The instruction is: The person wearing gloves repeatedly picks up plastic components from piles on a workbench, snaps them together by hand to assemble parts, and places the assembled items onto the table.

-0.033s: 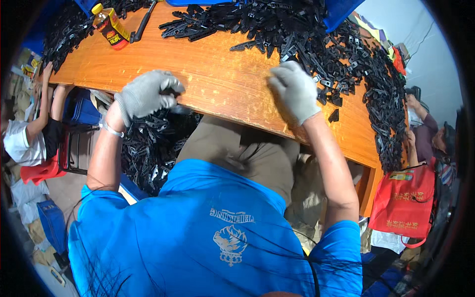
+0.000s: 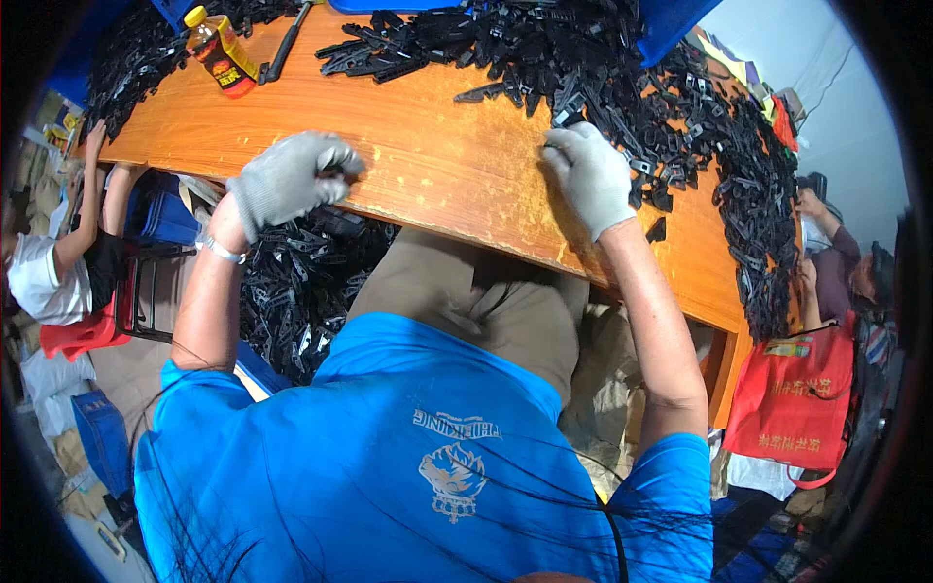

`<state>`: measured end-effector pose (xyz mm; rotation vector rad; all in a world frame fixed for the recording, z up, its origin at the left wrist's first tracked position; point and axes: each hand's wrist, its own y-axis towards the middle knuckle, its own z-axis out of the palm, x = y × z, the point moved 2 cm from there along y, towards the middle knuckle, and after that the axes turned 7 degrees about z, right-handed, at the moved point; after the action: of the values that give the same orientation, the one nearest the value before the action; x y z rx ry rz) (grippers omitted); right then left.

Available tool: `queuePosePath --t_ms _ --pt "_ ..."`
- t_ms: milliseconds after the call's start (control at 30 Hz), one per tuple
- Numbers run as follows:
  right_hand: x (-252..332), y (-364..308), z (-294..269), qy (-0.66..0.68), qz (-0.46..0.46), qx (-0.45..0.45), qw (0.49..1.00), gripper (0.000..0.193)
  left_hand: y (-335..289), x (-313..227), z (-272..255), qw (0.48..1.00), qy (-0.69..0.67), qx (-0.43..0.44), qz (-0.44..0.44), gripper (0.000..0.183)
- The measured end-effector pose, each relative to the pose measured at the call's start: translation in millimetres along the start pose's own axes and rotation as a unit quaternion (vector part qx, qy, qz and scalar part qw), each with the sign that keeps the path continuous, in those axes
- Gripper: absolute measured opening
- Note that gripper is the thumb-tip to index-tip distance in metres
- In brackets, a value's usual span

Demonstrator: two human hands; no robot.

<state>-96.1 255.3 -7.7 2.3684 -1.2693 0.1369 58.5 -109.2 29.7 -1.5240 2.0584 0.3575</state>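
Both of my hands wear pale grey gloves. My left hand (image 2: 296, 180) is above the table's front edge, its fingers bent and its thumb apart from them; I see nothing held in it. Below it, a heap of black plastic clips (image 2: 296, 282) lies beside my leg. Over the table, my right hand (image 2: 591, 177) is at the near side of a large pile of black clips (image 2: 525, 49). Its fingers curl inward, and whatever they may hold is hidden. A single black piece (image 2: 657, 229) lies by my right wrist.
The wooden table (image 2: 437, 155) bears a yellow-capped bottle (image 2: 220, 53) and a dark-handled tool (image 2: 284, 51) at the back left. More clips (image 2: 758, 233) line its right side. A red bag (image 2: 792, 398) hangs there. Other people's arms (image 2: 89, 194) reach the table's left end.
A blurred dark piece below my left hand is gone from view. My right hand has shifted slightly right, with its fingers more curled. My left hand has barely moved.
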Motion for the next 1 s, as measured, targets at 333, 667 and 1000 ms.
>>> queuePosePath --t_ms 333,667,1000 --pt "2 23 28 -0.125 0.101 -0.025 0.987 0.022 172 -24 54 0.953 0.165 -0.253 0.009 0.040" --pt "7 -30 13 0.045 0.001 0.028 0.999 0.020 129 -11 64 0.983 0.018 -0.147 0.104 0.031" --pt "42 5 21 0.056 -0.013 0.052 0.997 0.016 116 -10 79 0.958 0.118 -0.229 0.128 0.019"
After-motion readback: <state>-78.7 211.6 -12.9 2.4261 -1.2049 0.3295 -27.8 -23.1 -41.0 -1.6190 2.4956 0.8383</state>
